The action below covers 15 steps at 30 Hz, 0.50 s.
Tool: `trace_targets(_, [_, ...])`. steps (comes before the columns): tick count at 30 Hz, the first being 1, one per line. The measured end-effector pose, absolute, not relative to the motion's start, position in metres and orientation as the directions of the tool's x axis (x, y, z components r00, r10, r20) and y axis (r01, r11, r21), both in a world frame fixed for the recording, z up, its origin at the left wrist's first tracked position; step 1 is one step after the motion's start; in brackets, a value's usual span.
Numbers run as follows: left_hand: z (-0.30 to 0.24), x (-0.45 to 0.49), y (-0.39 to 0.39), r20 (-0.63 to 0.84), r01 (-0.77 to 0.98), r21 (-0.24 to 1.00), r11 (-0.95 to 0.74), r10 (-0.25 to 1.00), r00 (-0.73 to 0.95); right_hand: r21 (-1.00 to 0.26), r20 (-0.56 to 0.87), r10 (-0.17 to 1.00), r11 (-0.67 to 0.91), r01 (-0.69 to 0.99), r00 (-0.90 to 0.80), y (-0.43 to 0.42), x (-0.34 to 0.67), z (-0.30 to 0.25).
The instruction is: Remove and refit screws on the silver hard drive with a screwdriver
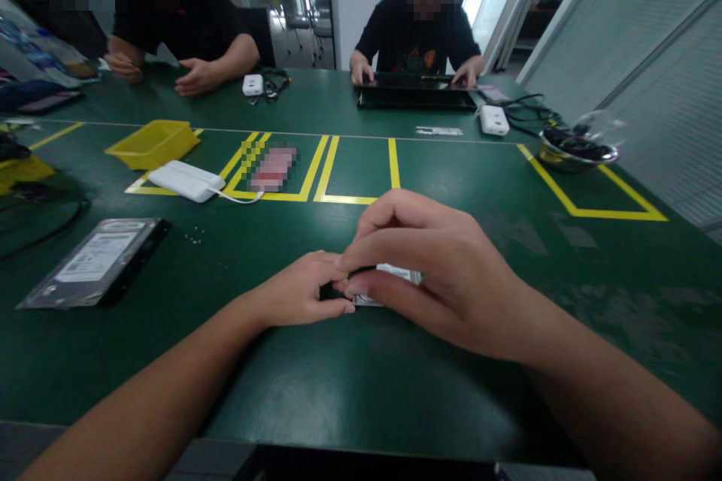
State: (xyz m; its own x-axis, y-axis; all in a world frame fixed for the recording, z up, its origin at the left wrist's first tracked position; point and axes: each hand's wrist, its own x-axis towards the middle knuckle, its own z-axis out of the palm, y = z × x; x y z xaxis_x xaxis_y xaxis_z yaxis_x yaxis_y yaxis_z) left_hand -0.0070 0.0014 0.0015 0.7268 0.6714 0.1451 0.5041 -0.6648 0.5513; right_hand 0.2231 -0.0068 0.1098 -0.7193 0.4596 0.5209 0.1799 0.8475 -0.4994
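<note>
A small silver hard drive (400, 271) with a white label lies on the green table in front of me, mostly covered by my hands. At its left end, my left hand (301, 289) curls round it, thumb near the front corner and fingers at the far side. My right hand (434, 270) arches over the drive, thumb and index fingertips pinched together beside my left fingers. Whatever sits in that pinch is hidden. Farther left lies a larger hard drive (93, 261), label up, with several tiny screws (195, 235) scattered to its right.
A white power bank (186, 180) is cabled to a phone (274, 169) inside yellow tape outlines. Behind it stands a yellow bin (153, 144). A metal bowl (579, 150) of dark parts is at right. Across the table, one person handles a flat black panel (417, 94); another rests their arms.
</note>
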Motion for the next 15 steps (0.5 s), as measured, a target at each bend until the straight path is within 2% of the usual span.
trace_targets(5, [0.0008, -0.0068, 0.0025, 0.182, 0.465, 0.579, -0.67, 0.662, 0.727, -0.495, 0.518, 0.448, 0.852, 0.172, -0.729, -0.0049, 0.225, 0.1103])
trace_targets(15, [-0.0009, -0.0076, 0.0009, 0.157, 0.496, 0.578, -0.648, 0.685, 0.712, -0.506, 0.504, 0.433, 0.849, 0.151, -0.747, -0.0069, 0.227, 0.1135])
